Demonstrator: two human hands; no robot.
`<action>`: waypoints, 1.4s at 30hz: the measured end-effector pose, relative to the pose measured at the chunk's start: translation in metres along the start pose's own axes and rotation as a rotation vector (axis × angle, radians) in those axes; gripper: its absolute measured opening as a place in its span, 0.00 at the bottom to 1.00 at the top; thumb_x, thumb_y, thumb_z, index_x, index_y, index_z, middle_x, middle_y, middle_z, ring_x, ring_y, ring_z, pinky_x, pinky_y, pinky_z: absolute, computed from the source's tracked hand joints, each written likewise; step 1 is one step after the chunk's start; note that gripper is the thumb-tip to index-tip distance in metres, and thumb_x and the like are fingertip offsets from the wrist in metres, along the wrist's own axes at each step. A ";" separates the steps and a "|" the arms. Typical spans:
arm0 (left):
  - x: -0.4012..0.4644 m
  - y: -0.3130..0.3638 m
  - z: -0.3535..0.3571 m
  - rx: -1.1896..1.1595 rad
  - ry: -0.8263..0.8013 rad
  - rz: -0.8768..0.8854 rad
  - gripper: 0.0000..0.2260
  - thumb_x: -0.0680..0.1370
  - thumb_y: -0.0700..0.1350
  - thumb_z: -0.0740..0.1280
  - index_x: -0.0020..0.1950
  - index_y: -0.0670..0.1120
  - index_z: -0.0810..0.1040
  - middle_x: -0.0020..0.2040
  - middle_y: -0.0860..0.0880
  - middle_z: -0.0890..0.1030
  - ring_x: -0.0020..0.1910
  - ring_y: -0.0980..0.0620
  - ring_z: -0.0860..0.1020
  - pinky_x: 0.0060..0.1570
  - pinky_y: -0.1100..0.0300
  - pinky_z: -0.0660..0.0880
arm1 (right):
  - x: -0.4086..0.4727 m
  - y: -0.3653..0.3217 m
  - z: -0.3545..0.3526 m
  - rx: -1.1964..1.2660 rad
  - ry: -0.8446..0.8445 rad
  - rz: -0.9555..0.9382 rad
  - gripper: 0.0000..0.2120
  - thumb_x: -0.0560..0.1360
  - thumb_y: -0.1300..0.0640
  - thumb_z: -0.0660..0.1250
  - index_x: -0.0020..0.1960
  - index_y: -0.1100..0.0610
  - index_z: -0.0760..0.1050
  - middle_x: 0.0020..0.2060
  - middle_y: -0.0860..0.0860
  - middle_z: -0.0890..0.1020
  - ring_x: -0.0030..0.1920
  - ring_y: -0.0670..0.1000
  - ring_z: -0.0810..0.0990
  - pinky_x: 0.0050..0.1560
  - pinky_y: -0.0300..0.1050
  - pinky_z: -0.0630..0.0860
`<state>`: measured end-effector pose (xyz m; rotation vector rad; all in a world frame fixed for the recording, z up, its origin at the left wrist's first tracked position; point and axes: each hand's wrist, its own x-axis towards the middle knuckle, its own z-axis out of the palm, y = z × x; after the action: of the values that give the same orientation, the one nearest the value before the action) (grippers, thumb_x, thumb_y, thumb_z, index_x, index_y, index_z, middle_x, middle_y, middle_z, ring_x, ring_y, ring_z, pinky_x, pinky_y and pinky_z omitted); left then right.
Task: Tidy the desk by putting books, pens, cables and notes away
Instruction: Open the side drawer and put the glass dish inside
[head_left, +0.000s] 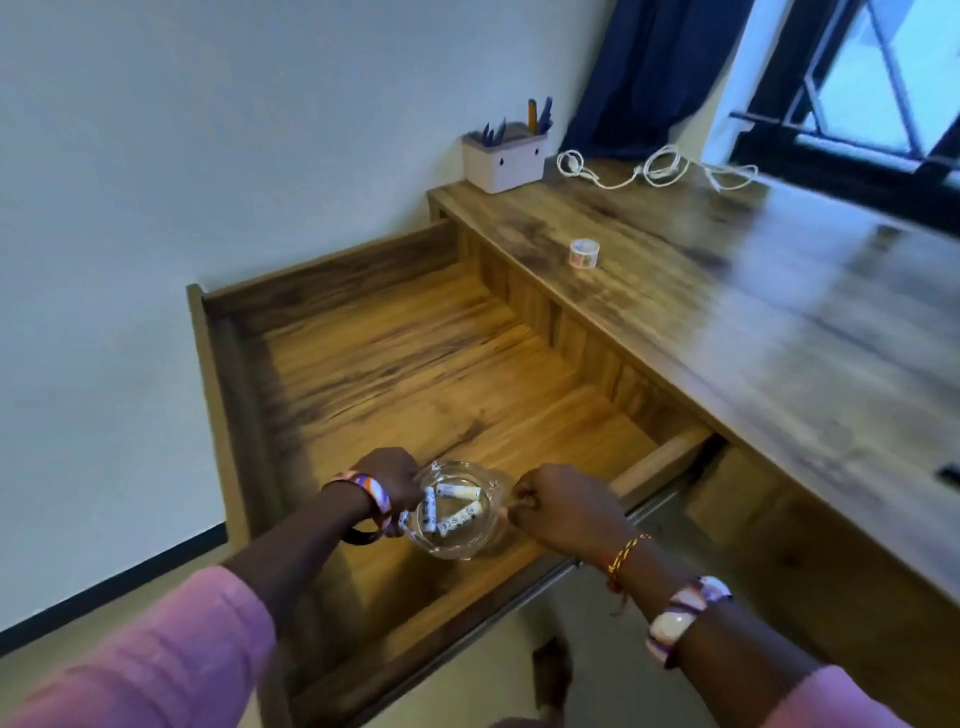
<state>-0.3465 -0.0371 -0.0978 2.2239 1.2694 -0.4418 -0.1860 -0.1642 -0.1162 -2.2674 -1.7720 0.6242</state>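
A clear glass dish (460, 540) holding a few small white cylinders (452, 509) hangs just over the front part of the open wooden drawer (415, 364). My left hand (389, 480) grips its left rim and my right hand (563, 501) grips its right rim. On the desk top (753, 322) lie a white cable (660, 169) near the back edge and a small roll of patterned tape (584, 253). A white pen holder (504, 158) with blue pens and an orange one stands at the desk's far left corner.
The drawer's floor is bare wood, with tall side walls. A pale wall runs along the left. Blue curtain (649, 67) and a dark-framed window (857, 104) sit behind the desk. A dark drawer handle (949, 474) shows at the right edge.
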 end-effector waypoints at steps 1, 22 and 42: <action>-0.004 -0.009 0.005 0.044 -0.002 0.005 0.13 0.76 0.41 0.60 0.51 0.34 0.79 0.29 0.47 0.75 0.39 0.45 0.77 0.45 0.56 0.76 | -0.008 -0.007 0.005 -0.075 0.021 -0.021 0.14 0.75 0.47 0.60 0.53 0.55 0.77 0.48 0.53 0.82 0.51 0.54 0.79 0.53 0.47 0.70; -0.034 -0.029 0.011 0.749 -0.193 -0.059 0.22 0.73 0.52 0.69 0.62 0.41 0.75 0.61 0.45 0.78 0.59 0.45 0.78 0.49 0.54 0.75 | -0.027 -0.028 0.017 -0.423 0.051 -0.124 0.17 0.81 0.51 0.48 0.51 0.56 0.74 0.43 0.54 0.81 0.46 0.56 0.79 0.53 0.51 0.61; 0.233 0.226 -0.118 0.067 0.382 0.289 0.36 0.74 0.54 0.67 0.76 0.53 0.50 0.76 0.37 0.50 0.74 0.36 0.57 0.67 0.46 0.63 | 0.044 0.151 -0.120 -0.186 0.397 0.070 0.20 0.71 0.47 0.57 0.62 0.47 0.73 0.62 0.46 0.77 0.63 0.50 0.75 0.60 0.48 0.70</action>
<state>-0.0323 0.1005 -0.0594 2.5831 1.0927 0.0557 0.0073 -0.1492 -0.0794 -2.3713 -1.6151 0.0081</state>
